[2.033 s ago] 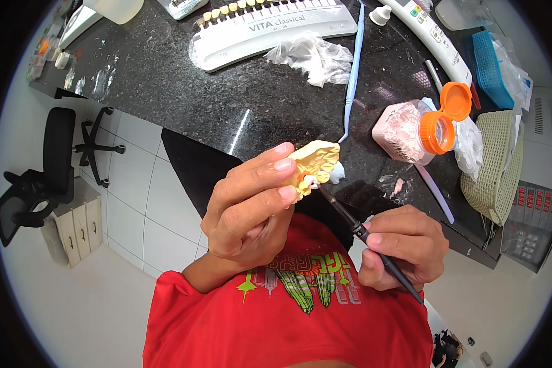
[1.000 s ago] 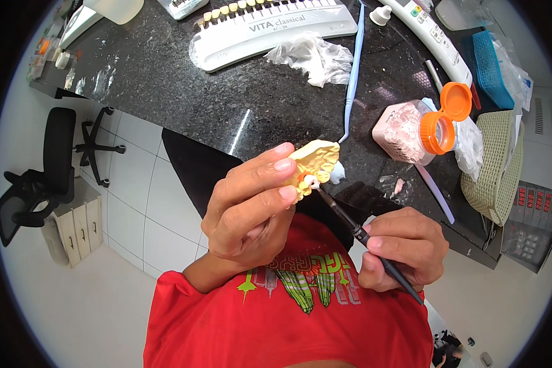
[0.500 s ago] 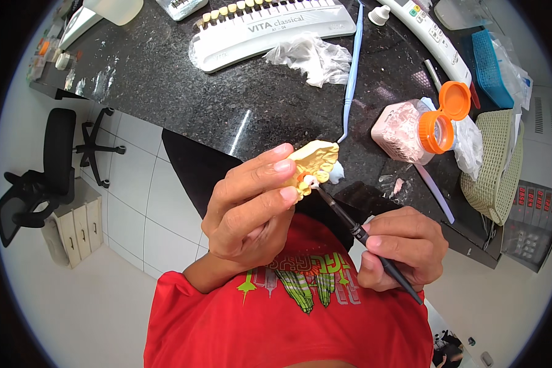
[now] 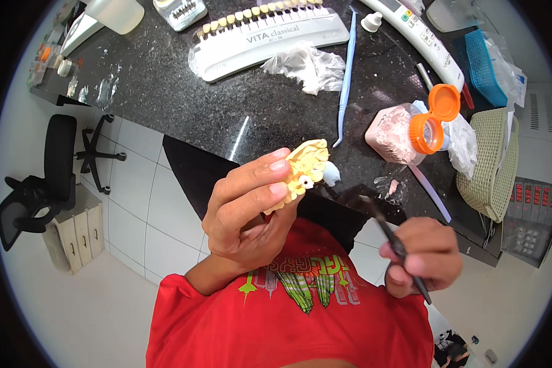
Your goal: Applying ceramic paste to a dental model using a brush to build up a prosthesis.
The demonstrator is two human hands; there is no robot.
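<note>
Between its fingers and thumb, my left hand (image 4: 242, 202) holds a yellow plaster dental model (image 4: 310, 161) in front of my chest. One tooth on the model carries a small white crown (image 4: 306, 182). My right hand (image 4: 426, 254), slightly blurred, is closed around a dark fine-tipped brush (image 4: 387, 232). The brush tip points up toward the table edge, well apart from the model. Just behind the model, a dab of pale blue material (image 4: 330, 174) lies on the black countertop (image 4: 184, 104).
An open bottle of pink powder (image 4: 394, 132) with an orange lid lies at the right. Nearby are a lilac-handled tool (image 4: 432, 195), a blue instrument (image 4: 346, 80), crumpled tissue (image 4: 306, 66) and a green basket (image 4: 489, 165). A tooth shade guide (image 4: 273, 40) stands farther back.
The brush in my right hand has moved off the crown, going right and away from the model. My left hand has turned the model slightly and shifted it a little left.
</note>
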